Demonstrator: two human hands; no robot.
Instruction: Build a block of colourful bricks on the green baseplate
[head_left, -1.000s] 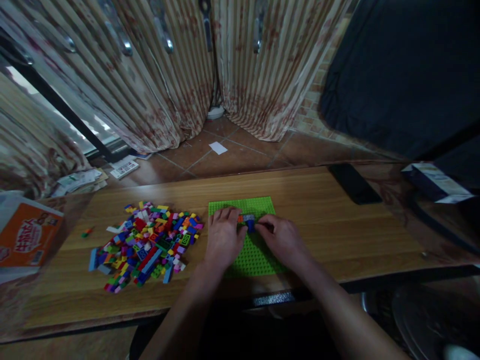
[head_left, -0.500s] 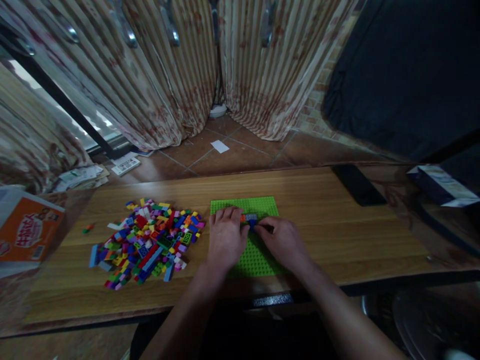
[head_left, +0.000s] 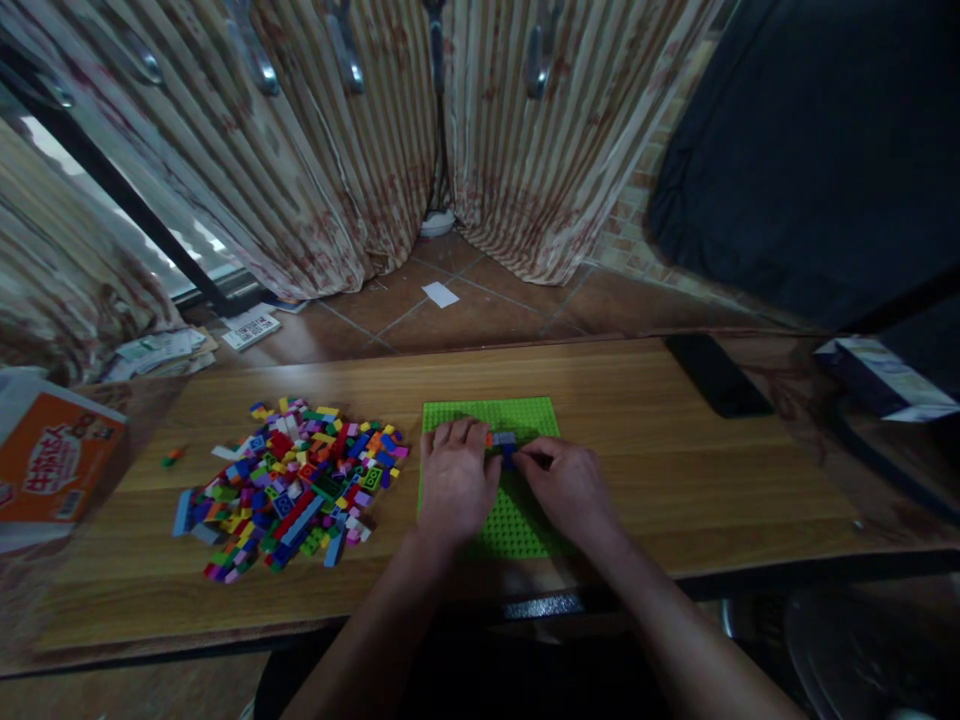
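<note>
A bright green studded baseplate [head_left: 517, 520] lies on the wooden table in front of me. Near its middle, a grey brick [head_left: 504, 438] and a small orange brick [head_left: 489, 439] sit side by side. Just below the grey one is a dark blue brick [head_left: 508, 456]. My right hand [head_left: 566, 485] pinches this blue brick from the right between thumb and fingertips. From the left, my left hand [head_left: 459, 485] rests over the plate, fingers laid down side by side and thumb reaching toward the blue brick. Whatever lies beneath the left fingers is hidden.
A heap of loose coloured bricks [head_left: 300, 490] spreads over the table's left part, with a small green-and-orange piece [head_left: 172, 457] apart from it. An orange-and-white box [head_left: 60, 460] stands at the far left. A black phone [head_left: 718, 375] lies at the right.
Both hands stay at the bricks in nearly the same pose. The whole view has shifted very slightly; no brick has visibly been moved across the plate.
</note>
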